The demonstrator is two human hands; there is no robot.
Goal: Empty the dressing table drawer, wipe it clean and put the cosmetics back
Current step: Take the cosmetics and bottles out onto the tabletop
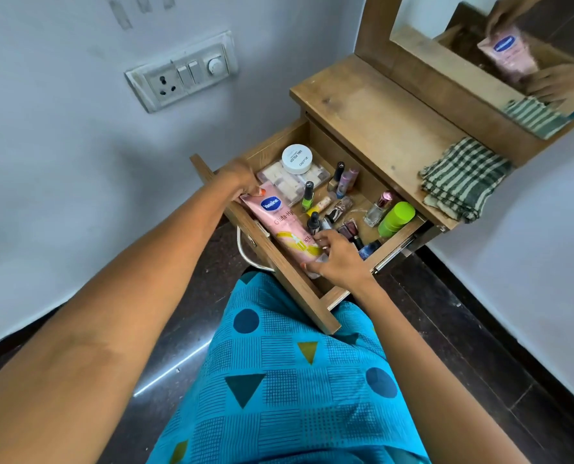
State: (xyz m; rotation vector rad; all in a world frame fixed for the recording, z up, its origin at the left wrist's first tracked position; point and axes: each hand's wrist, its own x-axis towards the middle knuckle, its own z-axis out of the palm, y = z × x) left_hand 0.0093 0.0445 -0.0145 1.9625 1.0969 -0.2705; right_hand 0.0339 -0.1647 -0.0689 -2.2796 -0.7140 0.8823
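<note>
The wooden drawer [272, 252] of the dressing table is pulled out over my lap. A pink lotion tube [280, 222] lies along its front inside edge. My left hand [242, 182] grips the tube's top end and my right hand [337, 256] holds its lower end, fingers curled round it. Behind the tube lie a white round jar [297, 159] on a pale palette [279, 177], a green nail polish [307, 197], several small bottles and lipsticks, a clear perfume bottle [377, 209] and a lime green container [396, 217].
A folded green-and-white checked cloth [463, 179] lies on the table top [372, 118] at the right. The mirror [513, 45] above reflects my hands and the tube. A switch panel [181, 73] is on the left wall. Dark floor lies below.
</note>
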